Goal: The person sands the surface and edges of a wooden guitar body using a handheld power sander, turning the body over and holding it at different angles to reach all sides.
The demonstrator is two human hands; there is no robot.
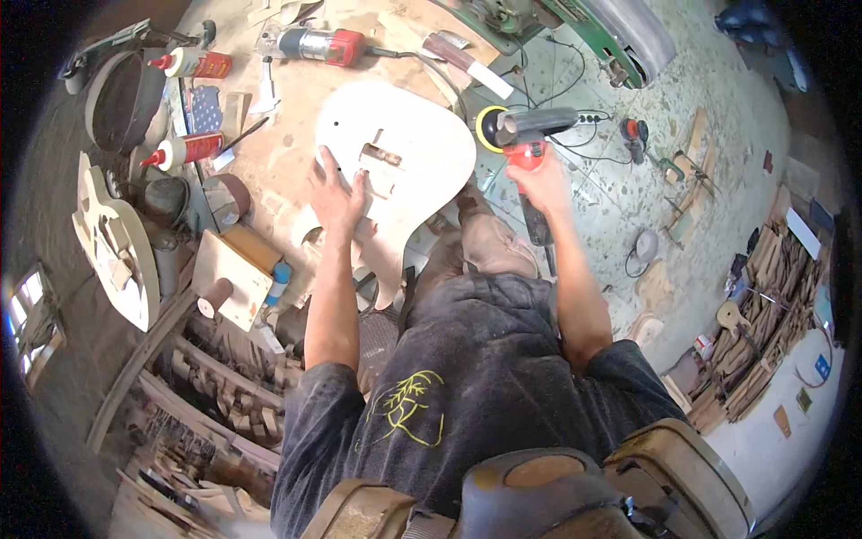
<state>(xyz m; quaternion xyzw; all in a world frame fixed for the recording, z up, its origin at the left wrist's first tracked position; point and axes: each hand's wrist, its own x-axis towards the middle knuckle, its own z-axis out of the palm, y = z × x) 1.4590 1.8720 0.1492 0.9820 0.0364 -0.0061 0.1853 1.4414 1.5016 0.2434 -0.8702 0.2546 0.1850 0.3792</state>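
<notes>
A pale wooden electric guitar body [431,135] with routed cavities lies at the edge of the workbench in front of me. My left hand [337,199] rests on its left side, fingers spread over the wood. My right hand [545,184] is wrapped round the handle of a red and black disc sander [528,154]. The sander has a yellow-rimmed round pad and is held to the right of the body, apart from it. The pad's working face points toward the guitar body. A blurred right forearm suggests motion.
A red and grey router [328,47] lies on the bench behind the body. Red-capped glue bottles [199,63] and a sanding block [226,198] are at left. Another guitar body [115,247] stands far left. Cables and a second power tool [635,133] lie on the dusty floor [602,216].
</notes>
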